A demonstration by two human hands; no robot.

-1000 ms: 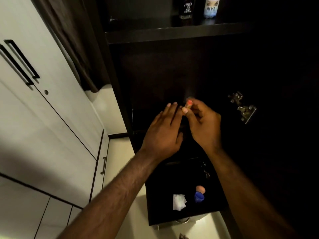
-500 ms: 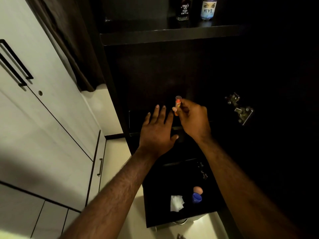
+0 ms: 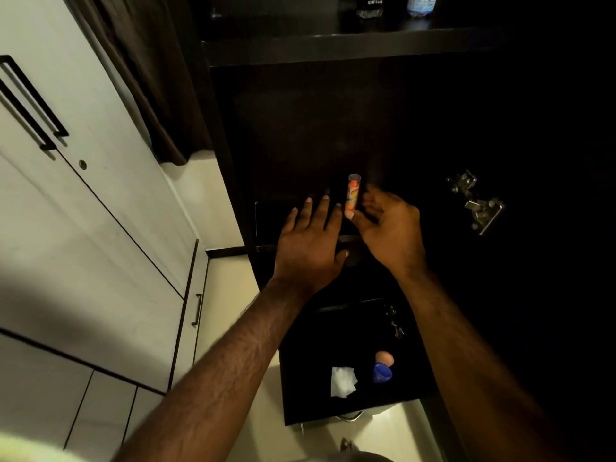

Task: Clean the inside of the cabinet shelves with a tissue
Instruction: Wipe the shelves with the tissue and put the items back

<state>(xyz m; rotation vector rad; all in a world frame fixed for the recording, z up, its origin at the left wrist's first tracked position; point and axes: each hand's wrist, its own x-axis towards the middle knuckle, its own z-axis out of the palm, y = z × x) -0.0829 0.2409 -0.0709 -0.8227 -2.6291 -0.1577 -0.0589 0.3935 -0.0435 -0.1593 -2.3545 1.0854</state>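
Note:
Inside the dark cabinet (image 3: pixel 333 128), a small orange tube (image 3: pixel 353 195) stands upright on a shelf. My right hand (image 3: pixel 390 228) is just right of it, fingers spread and blurred, thumb tip at the tube's base. My left hand (image 3: pixel 310 241) hovers flat beside it with fingers apart and nothing in it. A white tissue (image 3: pixel 343 381) lies on the lower dark shelf (image 3: pixel 300 401), well below both hands and untouched.
A blue cap (image 3: pixel 382 373) and a pinkish egg-shaped object (image 3: pixel 385 358) sit next to the tissue. A metal hinge (image 3: pixel 476 201) sticks out at the right. Two bottles (image 3: pixel 421 3) stand on the top shelf. White wardrobe doors (image 3: pixel 83 211) and a dark curtain (image 3: pixel 150 78) are on the left.
My right hand carried the orange tube deeper into the cabinet, set it upright and spread its fingers off it. My left hand stayed flat beside it.

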